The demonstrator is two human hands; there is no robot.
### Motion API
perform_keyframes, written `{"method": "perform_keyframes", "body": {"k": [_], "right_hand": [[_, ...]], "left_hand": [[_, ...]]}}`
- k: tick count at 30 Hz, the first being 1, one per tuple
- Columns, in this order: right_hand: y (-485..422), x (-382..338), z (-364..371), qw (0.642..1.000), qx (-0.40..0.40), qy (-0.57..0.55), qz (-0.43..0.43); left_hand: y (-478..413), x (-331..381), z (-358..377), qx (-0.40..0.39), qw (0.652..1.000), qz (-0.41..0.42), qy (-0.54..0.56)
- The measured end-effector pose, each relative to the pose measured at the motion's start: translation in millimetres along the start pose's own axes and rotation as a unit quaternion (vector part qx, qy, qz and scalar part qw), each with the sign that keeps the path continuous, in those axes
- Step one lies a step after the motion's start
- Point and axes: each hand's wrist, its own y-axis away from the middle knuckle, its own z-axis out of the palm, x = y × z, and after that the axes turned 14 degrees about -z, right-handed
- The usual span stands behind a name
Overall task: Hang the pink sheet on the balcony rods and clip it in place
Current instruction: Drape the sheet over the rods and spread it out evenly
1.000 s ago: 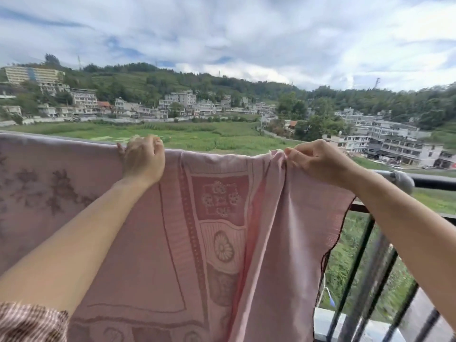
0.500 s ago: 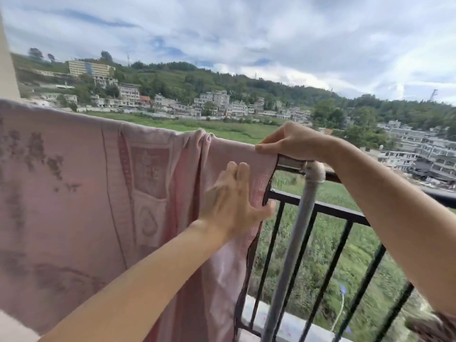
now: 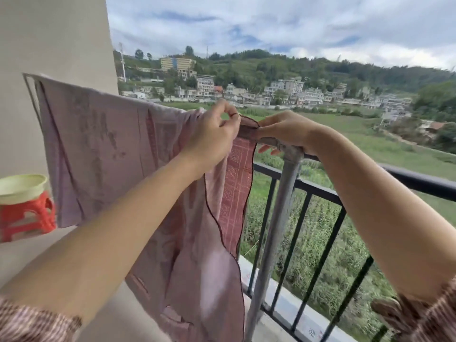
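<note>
Your left hand (image 3: 212, 134) pinches the pink sheet (image 3: 103, 154) at its dark-trimmed corner, draped over the rod (image 3: 267, 141). Your right hand (image 3: 287, 130) pinches the same edge just beside it, fingers curled over the rod's right end above the grey post (image 3: 276, 218).

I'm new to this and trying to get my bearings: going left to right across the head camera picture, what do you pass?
Red stool with a pale green basin on it → pink sheet over the rod → left hand → right hand → grey upright pole → black railing.
</note>
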Motion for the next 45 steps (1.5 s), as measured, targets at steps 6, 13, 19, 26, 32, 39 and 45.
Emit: {"method": "perform_keyframes", "body": {"k": [6,13,19,26,32,39,45], "right_hand": [[-15,26,-9,0.995,0.08,-0.047,0.044],[20,63,-9,0.989,0.101,0.022,0.105],[40,30,-36,0.903,0.404,-0.113,-0.089],[84,58,-6,0.964,0.254,-0.048,-0.062],[92,96,17,0.992,0.098,0.055,0.049],[100,77,3,0.958,0.285,-0.027,-0.014],[111,62,1,0.946,0.304,-0.11,0.002]], "left_hand": [[16,34,4,-0.114,0.992,0.023,0.054],[38,27,4,-0.188,0.981,0.021,0.034],[52,2,3,-0.378,0.924,-0.053,0.034],[73,-28,36,-0.395,0.85,-0.061,-0.344],[77,-24,53,-0.369,0.872,-0.071,-0.314],[88,-48,82,-0.419,0.838,-0.06,-0.344],[77,-65,78,-0.417,0.833,-0.042,-0.362]]}}
